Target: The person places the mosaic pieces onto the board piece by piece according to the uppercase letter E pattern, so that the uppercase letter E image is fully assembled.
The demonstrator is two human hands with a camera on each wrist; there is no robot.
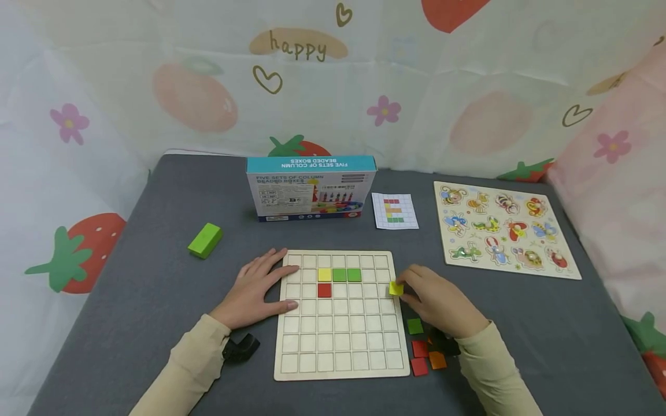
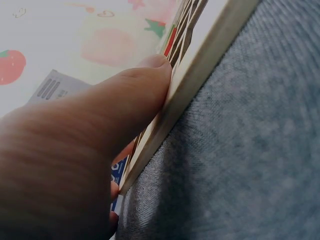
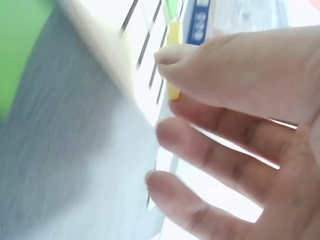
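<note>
A wooden grid board [image 1: 333,344] lies on the table with a yellow tile [image 1: 325,274], two green tiles [image 1: 346,275] and a red tile [image 1: 324,290] in its upper cells. My left hand [image 1: 255,289] rests on the board's left edge, fingers fairly straight; the left wrist view shows the thumb [image 2: 135,90] against the rim. Between thumb and fingertips, my right hand [image 1: 442,300] pinches a yellow square tile [image 1: 396,288] at the board's right edge, seen edge-on as a yellow tile [image 3: 174,60] in the right wrist view. Beneath that hand lie a green tile [image 1: 414,326], red tiles [image 1: 419,366] and orange tiles [image 1: 437,360], partly hidden.
Behind the board stands a cardboard box [image 1: 312,193], with a pattern card [image 1: 395,211] to its right. A puzzle board with insect pictures [image 1: 507,228] lies at the right. One green block [image 1: 205,240] sits at the left. A printed cloth [image 1: 333,98] hangs behind the table.
</note>
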